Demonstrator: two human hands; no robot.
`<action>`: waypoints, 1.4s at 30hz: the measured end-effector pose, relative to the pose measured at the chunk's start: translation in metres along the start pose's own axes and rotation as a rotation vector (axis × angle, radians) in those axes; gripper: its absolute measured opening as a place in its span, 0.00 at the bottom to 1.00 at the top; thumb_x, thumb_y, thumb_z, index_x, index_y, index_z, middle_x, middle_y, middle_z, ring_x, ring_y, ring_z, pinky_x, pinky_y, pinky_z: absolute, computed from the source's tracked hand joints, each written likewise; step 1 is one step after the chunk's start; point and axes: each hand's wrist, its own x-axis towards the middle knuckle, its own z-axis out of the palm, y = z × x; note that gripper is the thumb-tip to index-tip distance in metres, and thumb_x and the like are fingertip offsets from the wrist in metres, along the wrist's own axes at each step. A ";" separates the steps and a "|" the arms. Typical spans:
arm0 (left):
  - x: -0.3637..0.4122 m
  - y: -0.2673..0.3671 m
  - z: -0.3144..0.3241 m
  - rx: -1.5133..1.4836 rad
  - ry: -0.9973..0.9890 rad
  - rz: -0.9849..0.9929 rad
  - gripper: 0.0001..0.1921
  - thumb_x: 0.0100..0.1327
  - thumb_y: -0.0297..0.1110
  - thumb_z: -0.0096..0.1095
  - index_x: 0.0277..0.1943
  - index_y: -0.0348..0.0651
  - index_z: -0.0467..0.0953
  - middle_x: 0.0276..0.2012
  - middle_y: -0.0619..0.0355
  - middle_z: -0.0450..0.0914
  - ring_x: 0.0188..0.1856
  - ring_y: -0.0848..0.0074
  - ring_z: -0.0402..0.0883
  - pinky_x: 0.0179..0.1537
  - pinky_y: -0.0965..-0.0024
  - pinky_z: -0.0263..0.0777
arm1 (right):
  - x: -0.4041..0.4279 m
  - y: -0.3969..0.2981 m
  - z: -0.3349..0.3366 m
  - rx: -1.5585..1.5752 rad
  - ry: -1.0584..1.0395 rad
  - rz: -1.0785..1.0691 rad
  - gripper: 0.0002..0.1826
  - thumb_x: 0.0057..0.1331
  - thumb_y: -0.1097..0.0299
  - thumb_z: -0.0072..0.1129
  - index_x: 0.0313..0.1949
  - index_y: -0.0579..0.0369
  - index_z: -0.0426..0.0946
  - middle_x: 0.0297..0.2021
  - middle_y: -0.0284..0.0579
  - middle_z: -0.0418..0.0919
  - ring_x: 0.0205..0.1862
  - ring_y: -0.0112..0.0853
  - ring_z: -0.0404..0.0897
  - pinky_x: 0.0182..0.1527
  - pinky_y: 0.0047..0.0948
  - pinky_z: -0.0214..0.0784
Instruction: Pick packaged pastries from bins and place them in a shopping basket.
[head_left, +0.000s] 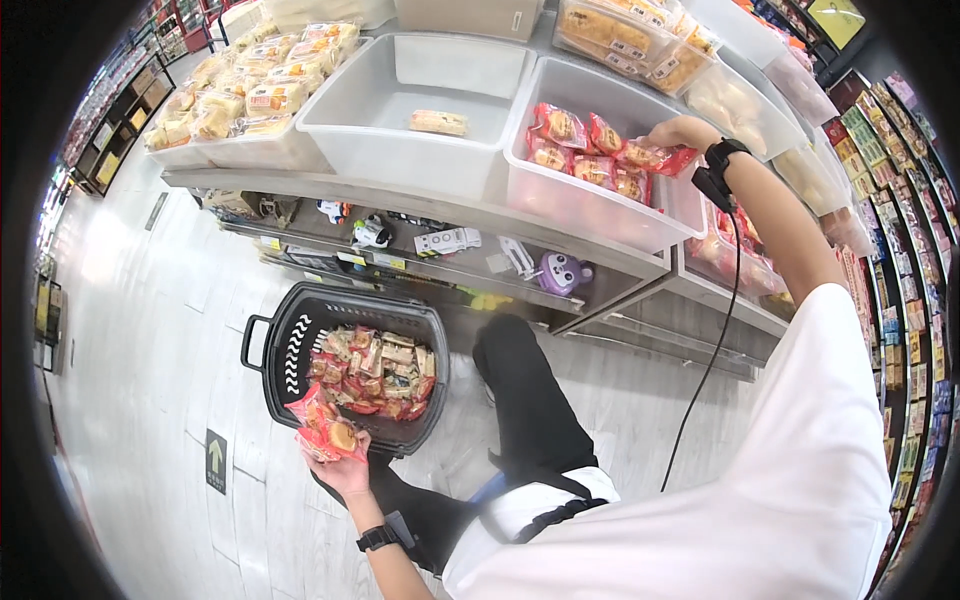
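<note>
My left hand is closed around several pastries in red and clear wrappers, at the near left rim of a black plastic shopping basket. Wrapped snacks, some red and some cream, lie in the basket on the floor. My right hand reaches over the right part of a translucent plastic bin on the display shelf. Its fingers are on a red-wrapped pastry, beside several more of the same kind. Whether they grip it firmly is hard to tell.
Left of that bin, another translucent bin holds one wrapped snack. Farther left stands a heaped bin of packaged bread. Toys, among them a purple one, sit on the lower shelf. A black cable hangs from my right wrist.
</note>
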 end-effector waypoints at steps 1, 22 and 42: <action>-0.002 0.002 -0.002 0.005 -0.040 -0.014 0.38 0.62 0.60 0.60 0.71 0.53 0.60 0.68 0.57 0.67 0.59 0.66 0.73 0.50 0.57 0.64 | -0.006 -0.004 -0.005 -0.194 0.062 -0.059 0.37 0.64 0.32 0.51 0.46 0.58 0.82 0.36 0.45 0.85 0.33 0.38 0.82 0.42 0.36 0.72; -0.018 0.024 -0.039 -0.040 -0.156 0.014 0.42 0.64 0.58 0.60 0.75 0.51 0.52 0.73 0.57 0.60 0.64 0.68 0.68 0.53 0.58 0.61 | -0.014 -0.023 -0.018 0.091 0.515 -0.398 0.31 0.54 0.41 0.72 0.37 0.60 0.79 0.34 0.46 0.81 0.35 0.35 0.82 0.37 0.32 0.74; -0.022 0.040 -0.055 -0.135 -0.121 0.091 0.44 0.61 0.58 0.64 0.74 0.50 0.55 0.71 0.55 0.63 0.62 0.65 0.69 0.49 0.59 0.62 | -0.008 -0.110 0.020 0.320 0.199 -0.881 0.21 0.62 0.52 0.70 0.43 0.57 0.81 0.37 0.43 0.82 0.42 0.28 0.78 0.45 0.29 0.70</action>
